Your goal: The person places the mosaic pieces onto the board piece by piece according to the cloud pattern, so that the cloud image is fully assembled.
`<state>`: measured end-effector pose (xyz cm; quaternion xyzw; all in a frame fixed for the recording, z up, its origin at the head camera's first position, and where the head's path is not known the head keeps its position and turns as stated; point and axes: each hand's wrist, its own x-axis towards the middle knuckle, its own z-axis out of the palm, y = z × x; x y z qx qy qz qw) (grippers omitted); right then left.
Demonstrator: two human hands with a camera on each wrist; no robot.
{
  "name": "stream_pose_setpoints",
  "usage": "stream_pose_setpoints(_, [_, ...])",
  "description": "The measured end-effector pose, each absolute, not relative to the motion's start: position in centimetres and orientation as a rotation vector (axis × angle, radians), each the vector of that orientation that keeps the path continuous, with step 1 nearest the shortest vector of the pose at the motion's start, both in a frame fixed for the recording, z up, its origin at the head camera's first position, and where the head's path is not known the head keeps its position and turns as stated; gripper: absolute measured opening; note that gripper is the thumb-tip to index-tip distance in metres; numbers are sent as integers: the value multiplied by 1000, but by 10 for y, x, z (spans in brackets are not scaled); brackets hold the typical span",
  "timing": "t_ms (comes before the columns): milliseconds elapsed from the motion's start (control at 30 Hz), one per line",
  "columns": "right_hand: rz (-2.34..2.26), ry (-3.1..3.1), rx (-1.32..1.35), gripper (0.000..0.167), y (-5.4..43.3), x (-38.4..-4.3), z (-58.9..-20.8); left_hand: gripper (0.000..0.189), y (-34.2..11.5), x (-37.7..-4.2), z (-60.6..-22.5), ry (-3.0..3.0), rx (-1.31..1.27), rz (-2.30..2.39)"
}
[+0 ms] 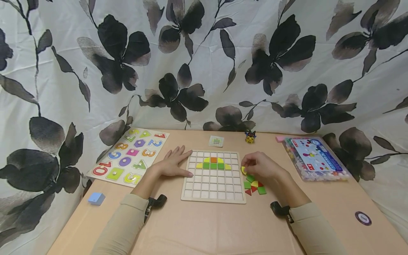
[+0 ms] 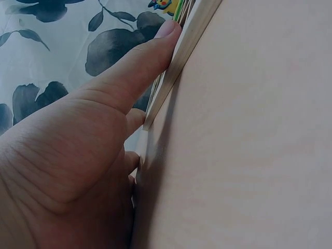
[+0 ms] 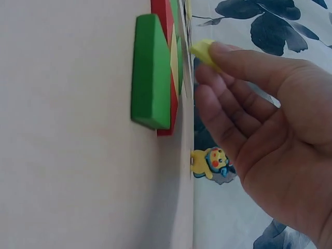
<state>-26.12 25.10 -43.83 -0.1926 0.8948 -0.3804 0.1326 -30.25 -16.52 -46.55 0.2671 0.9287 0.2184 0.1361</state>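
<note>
A pale gridded board (image 1: 211,194) lies mid-table. Green, yellow and orange pieces form a small stepped shape (image 1: 214,164) in its upper rows. My left hand (image 1: 170,164) rests at the board's left edge, fingers spread; its thumb (image 2: 150,54) touches the rim in the left wrist view. Just off the board's right edge, my right hand (image 1: 262,170) pinches a small yellow block (image 3: 204,51) between thumb and fingers, above the table. Below that hand is a loose group of green, red and yellow pieces, among them a green block (image 3: 150,72).
A small picture card (image 1: 216,141) and a yellow figurine (image 1: 250,136) stand behind the board. Left are a number-and-shape puzzle board (image 1: 109,159) and a blue block (image 1: 96,199). Right are a clear box (image 1: 313,159) of small coloured pieces and a round dark-rimmed disc (image 1: 363,218).
</note>
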Motion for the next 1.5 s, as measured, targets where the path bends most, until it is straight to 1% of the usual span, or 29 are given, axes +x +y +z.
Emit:
stream_pose_setpoints(167, [-1210, 2599, -544, 19, 247, -260, -437, 113, -166, -303, -466, 2688, 769, 625])
stream_pose_setpoints(267, [-1307, 2575, -543, 20, 241, -259, -436, 113, -166, -303, -466, 2687, 768, 625])
stream_pose_setpoints(500, [-1513, 2536, -506, 23, 215, -259, -434, 113, -166, -303, -466, 2685, 773, 639])
stream_pose_setpoints(667, [-1515, 2582, -544, 23, 197, -262, -433, 113, -167, -302, -466, 2686, 769, 629])
stream_pose_setpoints(900, [-1421, 2658, -720, 21, 178, -266, -433, 113, -167, -302, -465, 2688, 771, 639])
stream_pose_setpoints(1100, [-1394, 2626, -752, 22, 157, -267, -433, 112, -167, -303, -467, 2688, 767, 620])
stream_pose_setpoints(1500, [-1333, 2608, -908, 19, 112, -270, -434, 111, -165, -301, -463, 2693, 774, 606])
